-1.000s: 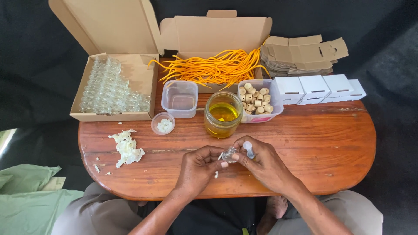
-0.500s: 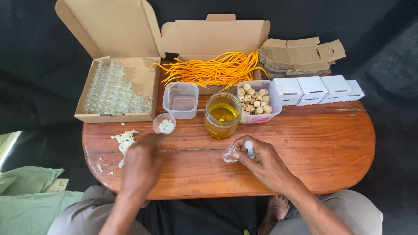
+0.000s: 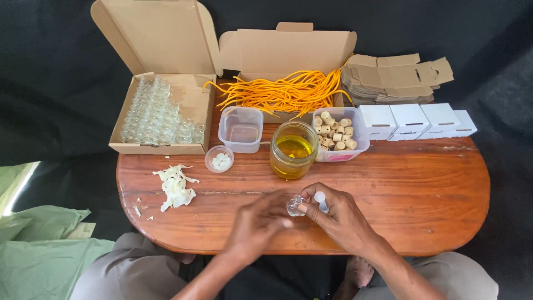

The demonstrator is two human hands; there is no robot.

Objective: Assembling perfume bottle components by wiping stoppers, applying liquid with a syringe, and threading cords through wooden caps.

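My right hand (image 3: pixel 341 219) holds a tiny clear glass bottle (image 3: pixel 294 205) near the table's front edge, with a small white dropper (image 3: pixel 321 201) tucked between its fingers. My left hand (image 3: pixel 261 222) is blurred and sits just left of the bottle, fingertips touching it or very close. Behind the hands stands a glass jar of yellow oil (image 3: pixel 293 149). A small round cup of white bits (image 3: pixel 220 158) lies further left.
A box of small glass bottles (image 3: pixel 161 114), a box of orange strings (image 3: pixel 286 91), an empty clear tub (image 3: pixel 241 130), a tub of cork stoppers (image 3: pixel 338 134), white small boxes (image 3: pixel 411 119), flat cardboard blanks (image 3: pixel 394 75), torn white scraps (image 3: pixel 176 188) on the wooden table (image 3: pixel 422 189).
My left hand went out to the left toward the white cup and scraps, then came back to the bottle held by my right hand. The right hand stayed put.
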